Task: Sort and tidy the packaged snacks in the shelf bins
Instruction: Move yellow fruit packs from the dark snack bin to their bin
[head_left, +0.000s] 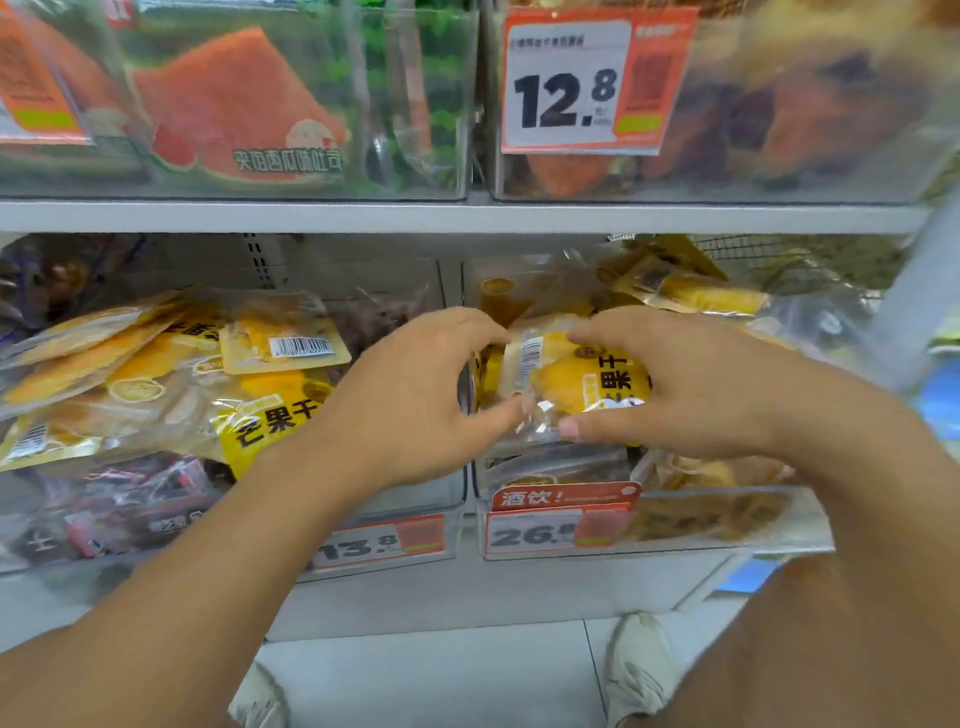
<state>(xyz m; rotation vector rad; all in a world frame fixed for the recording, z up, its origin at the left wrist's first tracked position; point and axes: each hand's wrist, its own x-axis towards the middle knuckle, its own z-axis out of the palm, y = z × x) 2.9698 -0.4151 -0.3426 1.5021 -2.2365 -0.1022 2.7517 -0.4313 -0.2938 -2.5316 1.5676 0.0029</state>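
On your far left, the lower left bin (452, 499) holds a loose heap of yellow mango packets (156, 384), lying tilted and overlapping, some face up and some showing a barcode. Under them, at the front of the same bin, sit dark red packets (130, 509). A price tag reading 13.8 (379, 543) hangs on that bin's front edge.

Above, past the grey shelf board (467, 215), a clear bin shows a watermelon-printed packet (234, 109) pressed against its front wall.

Your left hand (410, 395) reaches across the gap between the two lower bins, fingers curled, with fingertips and thumb pinching the left end of a mango packet (571, 379). That packet is held above the lower right bin (727, 540), roughly level, label facing you.

Your right hand (691, 384) grips the same packet's right end, fingers curled over its top and thumb along its lower edge.

Below the packet, the lower right bin carries an orange tag reading 26 and a blurred digit (561, 525), with pale brown snack packets (717, 499) behind its front wall. More yellow packets (691, 293) lie tilted farther back.

Upper right, a large 12.8 tag (571, 83) hangs on a bin of dark, blurred packets (805, 114).
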